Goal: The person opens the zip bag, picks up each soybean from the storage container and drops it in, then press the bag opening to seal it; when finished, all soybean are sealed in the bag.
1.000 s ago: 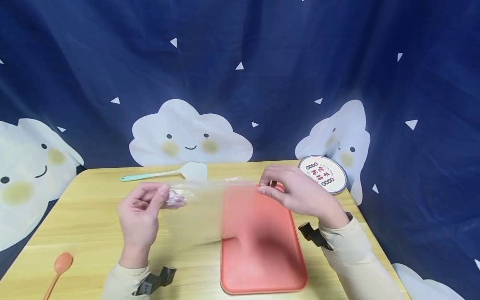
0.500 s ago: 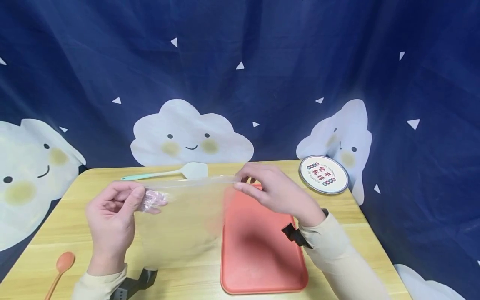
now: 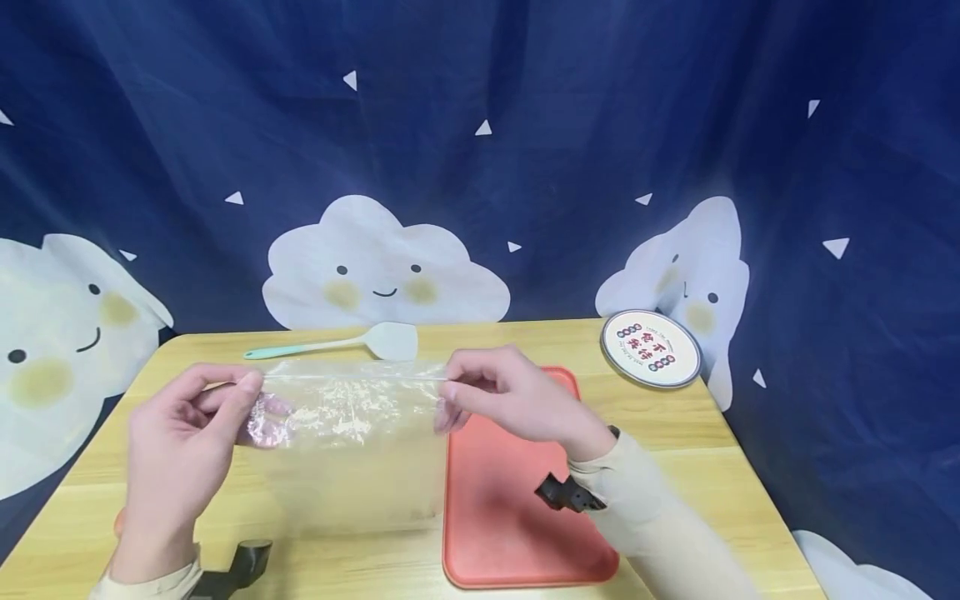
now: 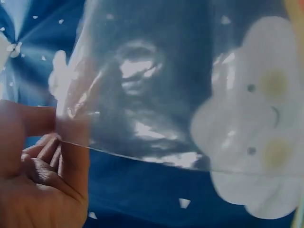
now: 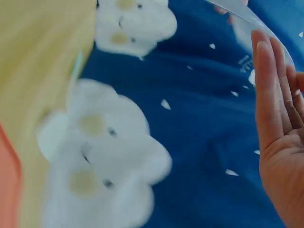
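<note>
A clear plastic zip bag (image 3: 352, 450) hangs stretched between both hands above the table. My left hand (image 3: 180, 450) pinches its upper left corner between thumb and fingers; some of those fingers show through the film. At the upper right corner, my right hand (image 3: 517, 400) pinches the other end of the top edge. In the left wrist view the glossy bag (image 4: 142, 95) spreads out from the left hand (image 4: 47, 166). The right wrist view catches the right hand (image 5: 282, 123) at its edge, with a strip of film at the fingertips.
A red tray (image 3: 517, 517) lies below the right hand. Toward the back edge rests a spatula (image 3: 390, 342) with a mint handle. The round patterned plate (image 3: 651, 348) sits at the back right. Part of an orange spoon (image 3: 119, 522) shows behind the left wrist.
Both hands have shifted left, carrying the bag off the tray to over the bare wood. The left hand now mostly covers the orange spoon.
</note>
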Demonstrator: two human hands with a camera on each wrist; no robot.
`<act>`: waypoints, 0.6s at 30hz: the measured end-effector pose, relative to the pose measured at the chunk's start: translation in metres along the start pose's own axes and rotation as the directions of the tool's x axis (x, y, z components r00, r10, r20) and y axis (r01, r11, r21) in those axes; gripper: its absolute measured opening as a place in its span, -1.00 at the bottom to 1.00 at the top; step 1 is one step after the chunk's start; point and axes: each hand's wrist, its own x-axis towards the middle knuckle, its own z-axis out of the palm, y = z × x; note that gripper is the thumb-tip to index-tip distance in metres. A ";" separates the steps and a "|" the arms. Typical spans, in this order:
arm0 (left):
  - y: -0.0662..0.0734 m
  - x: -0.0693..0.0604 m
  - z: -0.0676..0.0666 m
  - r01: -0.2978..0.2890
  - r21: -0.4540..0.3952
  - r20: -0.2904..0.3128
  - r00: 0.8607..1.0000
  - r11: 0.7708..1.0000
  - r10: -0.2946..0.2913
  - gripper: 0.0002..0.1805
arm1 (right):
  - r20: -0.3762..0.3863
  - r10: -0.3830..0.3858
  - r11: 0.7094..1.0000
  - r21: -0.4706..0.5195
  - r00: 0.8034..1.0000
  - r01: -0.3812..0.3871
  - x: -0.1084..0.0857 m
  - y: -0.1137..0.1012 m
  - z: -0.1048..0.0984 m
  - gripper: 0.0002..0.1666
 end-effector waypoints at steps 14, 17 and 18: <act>-0.119 0.034 -0.009 0.362 0.365 0.103 0.900 0.857 -0.424 -0.67 | -0.139 0.412 0.898 0.231 0.901 -0.375 0.047 0.109 0.015 -0.79; -0.145 0.038 -0.009 0.346 0.416 0.110 0.899 0.841 -0.424 -0.68 | -0.198 0.452 0.889 0.183 0.870 -0.421 0.056 0.133 0.012 -0.80; -0.152 0.039 -0.009 0.337 0.449 0.114 0.897 0.827 -0.427 -0.68 | -0.216 0.464 0.884 0.162 0.859 -0.437 0.058 0.141 0.011 -0.81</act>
